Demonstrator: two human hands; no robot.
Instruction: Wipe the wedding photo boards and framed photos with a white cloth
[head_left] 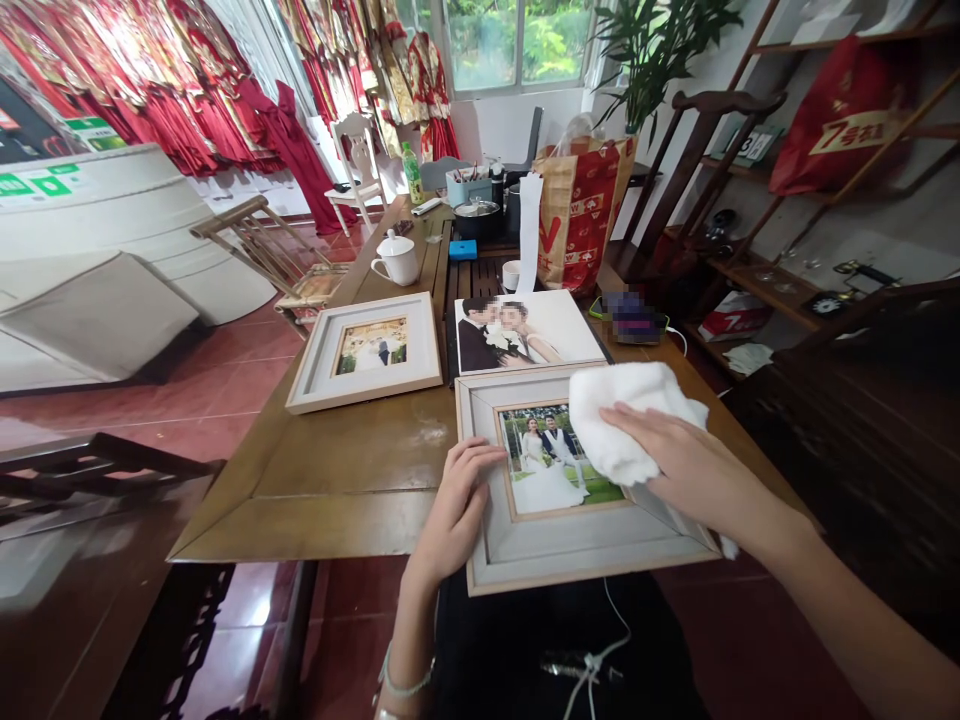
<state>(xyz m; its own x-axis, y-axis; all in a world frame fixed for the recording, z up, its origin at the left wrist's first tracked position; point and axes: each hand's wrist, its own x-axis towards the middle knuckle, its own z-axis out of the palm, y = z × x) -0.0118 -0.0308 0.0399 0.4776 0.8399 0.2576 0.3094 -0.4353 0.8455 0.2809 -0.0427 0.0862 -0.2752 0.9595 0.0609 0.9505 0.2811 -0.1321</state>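
A picture frame [551,550] with a wide pale border and a wedding photo lies at the near edge of the table, jutting out over it. My left hand [459,505] grips its left side, fingers curled over the border and one fingertip by the inner edge. Under my right hand [686,470] is a folded white cloth [637,400], pressed onto the frame's upper right part and hiding that corner of the photo. Just beyond lies a large wedding photo print [570,330]. A second pale picture frame [300,385] rests to the left.
On the wooden table [337,510] stand a white lidded mug [401,262], a small cup [511,275], a blue box [463,250], a red and brown paper bag [581,215] and a phone [630,318] with a cable. A bamboo chair [259,250] is at left, shelves at right.
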